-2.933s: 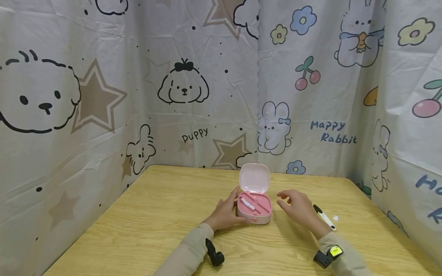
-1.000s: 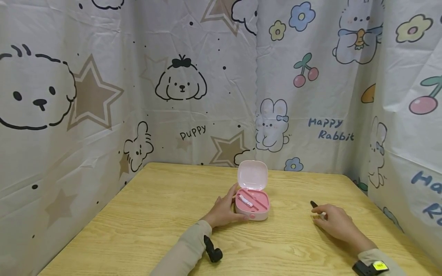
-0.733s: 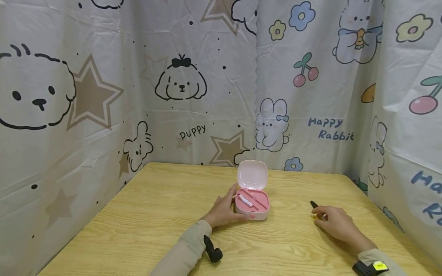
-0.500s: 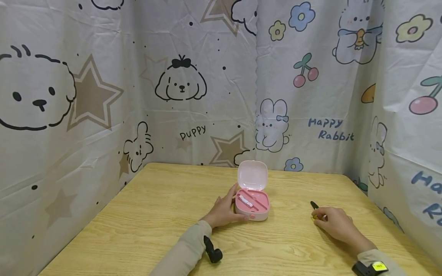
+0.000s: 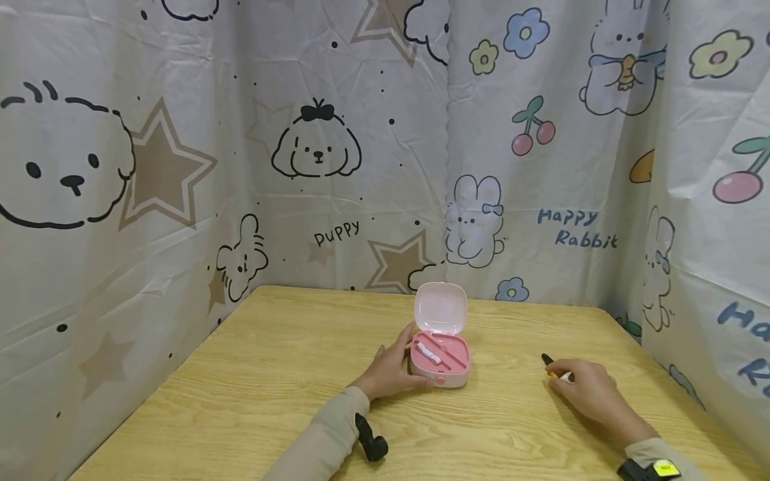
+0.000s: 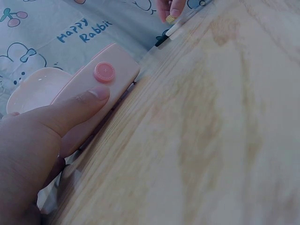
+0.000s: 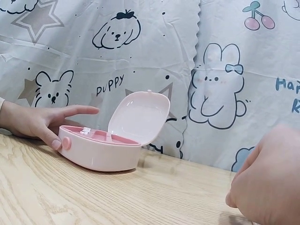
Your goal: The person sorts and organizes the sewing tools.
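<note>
My left hand [image 5: 388,371] holds a small pink case [image 5: 442,377], thumb on its front by the round pink button [image 6: 104,72] and fingers along its far side. The case stands on the table with its lid [image 7: 140,115] raised; inside, a small white piece [image 5: 428,353] lies in a pink slotted insert. Further right, my right hand [image 5: 586,391] pinches a small yellow textured thing [image 6: 170,19] between thumb and fingertips. Its kind is too small to make out. Under those fingers lies a slim white, pen-like tool with a black end [image 5: 547,359], partly covered by the hand.
A wooden table [image 5: 289,347] carries everything. Printed curtains [image 5: 337,200] stand round its back and sides. Each wrist wears a black camera strap, the left one [image 5: 373,441] lying close over the tabletop.
My right hand has moved from beside the case rightward to the pen-like tool, and the yellow thing has come into view at its fingertips. The left hand keeps its hold on the case.
</note>
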A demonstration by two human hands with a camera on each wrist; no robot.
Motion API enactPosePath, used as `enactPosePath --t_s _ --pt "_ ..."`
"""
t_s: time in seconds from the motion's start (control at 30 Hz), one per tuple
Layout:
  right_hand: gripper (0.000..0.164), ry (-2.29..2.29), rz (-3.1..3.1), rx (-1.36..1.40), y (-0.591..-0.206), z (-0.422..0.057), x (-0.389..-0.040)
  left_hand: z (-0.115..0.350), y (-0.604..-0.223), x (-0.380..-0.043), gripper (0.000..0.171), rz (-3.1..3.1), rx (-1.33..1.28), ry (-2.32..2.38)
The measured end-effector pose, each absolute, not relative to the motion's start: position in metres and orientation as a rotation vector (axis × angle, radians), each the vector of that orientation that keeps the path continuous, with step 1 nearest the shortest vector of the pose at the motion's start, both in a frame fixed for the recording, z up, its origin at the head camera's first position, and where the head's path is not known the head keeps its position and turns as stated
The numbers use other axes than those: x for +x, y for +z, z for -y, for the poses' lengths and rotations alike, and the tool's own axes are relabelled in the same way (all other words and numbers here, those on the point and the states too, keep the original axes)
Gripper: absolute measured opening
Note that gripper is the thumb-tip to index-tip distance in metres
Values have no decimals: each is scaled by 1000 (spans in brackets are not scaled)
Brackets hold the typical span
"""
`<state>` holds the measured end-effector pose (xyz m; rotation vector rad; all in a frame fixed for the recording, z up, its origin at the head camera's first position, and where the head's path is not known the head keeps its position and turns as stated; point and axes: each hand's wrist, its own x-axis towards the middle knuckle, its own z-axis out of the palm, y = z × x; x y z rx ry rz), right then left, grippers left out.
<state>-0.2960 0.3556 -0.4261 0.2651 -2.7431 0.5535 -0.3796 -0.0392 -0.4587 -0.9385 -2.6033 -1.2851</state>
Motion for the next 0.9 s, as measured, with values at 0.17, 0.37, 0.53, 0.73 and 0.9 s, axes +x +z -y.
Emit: enactPosePath --t_s 0.17,0.37,0.53,0.73,0.9 --pt "20 551 2741 266 -425 -355 -297 39 -459 -380 124 2608 -943 -1253" --pt "18 548 2723 309 -427 -352 -297 39 -459 -380 124 2613 -944 -1253" --pt "19 554 2716 325 -427 -350 -298 39 -459 -379 124 2639 -919 -1243" --pt "19 551 2685 345 -426 -347 -299 38 -459 -379 124 2628 -927 -1243" --pt "19 558 2652 355 -423 -342 -298 38 -459 -379 123 2611 -936 -1245"
